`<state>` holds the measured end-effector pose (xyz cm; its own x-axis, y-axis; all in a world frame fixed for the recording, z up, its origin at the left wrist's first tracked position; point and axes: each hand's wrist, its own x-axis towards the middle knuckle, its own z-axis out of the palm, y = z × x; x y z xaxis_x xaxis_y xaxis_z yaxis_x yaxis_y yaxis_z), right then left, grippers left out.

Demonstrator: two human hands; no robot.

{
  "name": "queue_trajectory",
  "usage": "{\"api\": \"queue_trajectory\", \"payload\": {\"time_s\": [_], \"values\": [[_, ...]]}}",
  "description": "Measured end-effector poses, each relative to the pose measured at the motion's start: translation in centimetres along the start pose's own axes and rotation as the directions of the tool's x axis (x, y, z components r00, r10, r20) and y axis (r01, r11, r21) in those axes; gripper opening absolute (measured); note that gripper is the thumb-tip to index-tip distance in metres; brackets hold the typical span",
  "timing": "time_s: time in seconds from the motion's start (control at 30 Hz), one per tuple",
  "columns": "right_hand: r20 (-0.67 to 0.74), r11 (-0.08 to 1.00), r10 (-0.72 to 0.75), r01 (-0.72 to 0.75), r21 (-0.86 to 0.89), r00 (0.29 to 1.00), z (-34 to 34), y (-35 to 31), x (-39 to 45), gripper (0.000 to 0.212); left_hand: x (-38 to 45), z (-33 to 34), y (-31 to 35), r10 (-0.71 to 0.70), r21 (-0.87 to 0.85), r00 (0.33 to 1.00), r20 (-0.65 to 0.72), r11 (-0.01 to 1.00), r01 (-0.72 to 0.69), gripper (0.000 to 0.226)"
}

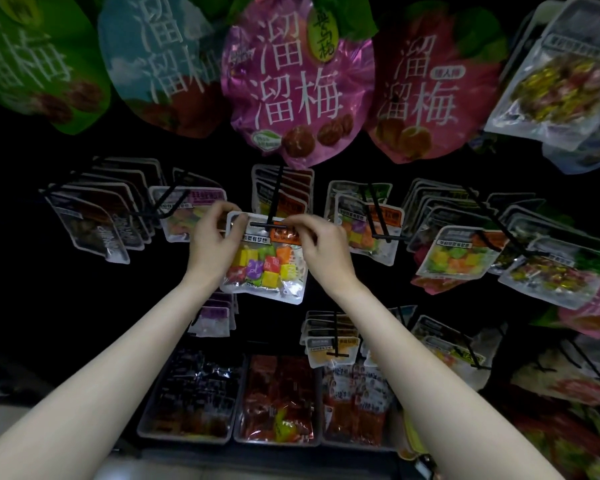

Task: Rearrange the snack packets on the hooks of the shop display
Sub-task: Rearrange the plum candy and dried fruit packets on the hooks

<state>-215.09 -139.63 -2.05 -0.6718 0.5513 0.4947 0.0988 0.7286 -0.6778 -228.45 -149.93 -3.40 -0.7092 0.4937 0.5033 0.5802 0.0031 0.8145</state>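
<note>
Holding a clear candy packet [265, 259] by its top corners, the person is working its hanging slot at the tip of the black metal hook [272, 206], whether on or off I cannot tell. The left hand [212, 244] is pinching the left corner, the right hand [321, 247] the header beside the hook tip. Next, the slot needs lining up squarely with the crossbar. The film looks glossy and crinkly, the wrapped cubes inside bright and blocky.

A clear plastic packet of bright square sweets [265, 263] hung flat at the front tip of a thin black metal hook [274, 202], with more packets [284, 188] behind it.
</note>
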Motion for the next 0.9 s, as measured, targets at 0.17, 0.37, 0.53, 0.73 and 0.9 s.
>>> {"api": "queue_trajectory", "payload": {"time_s": [0.17, 0.37, 0.53, 0.73, 0.9], "values": [[0.144, 0.989, 0.122, -0.109, -0.097, 0.982, 0.4, 0.4, 0.9, 0.043, 0.8, 0.6, -0.1, -0.191, 0.23, 0.981, 0.018, 0.956, 0.182, 0.031], [0.113, 0.962, 0.212, -0.188, -0.196, 0.971, -0.8, 3.1, -2.4, 0.048, -2.7, 1.8, 0.2, -0.118, 0.237, 0.992, 0.054, 0.966, 0.102, 0.032], [-0.31, 0.939, 0.283, -0.328, -0.102, 0.907, -5.4, 6.0, -5.8, 0.034, -4.5, 5.0, 0.4, -0.079, 0.203, 0.969, 0.235, 0.979, 0.03, 0.038], [-0.243, 0.928, 0.352, -0.372, -0.039, 0.904, -8.9, 8.9, -1.1, 0.05, -3.9, 7.9, 2.4, 0.027, 0.186, 0.965, 0.261, 0.979, -0.078, 0.036], [-0.071, 0.933, 0.348, -0.337, 0.129, 0.935, -9.4, 8.0, -1.0, 0.01, -4.1, 7.8, 3.0, 0.06, 0.14, 0.956, 0.286, 0.985, -0.104, 0.034]]}}
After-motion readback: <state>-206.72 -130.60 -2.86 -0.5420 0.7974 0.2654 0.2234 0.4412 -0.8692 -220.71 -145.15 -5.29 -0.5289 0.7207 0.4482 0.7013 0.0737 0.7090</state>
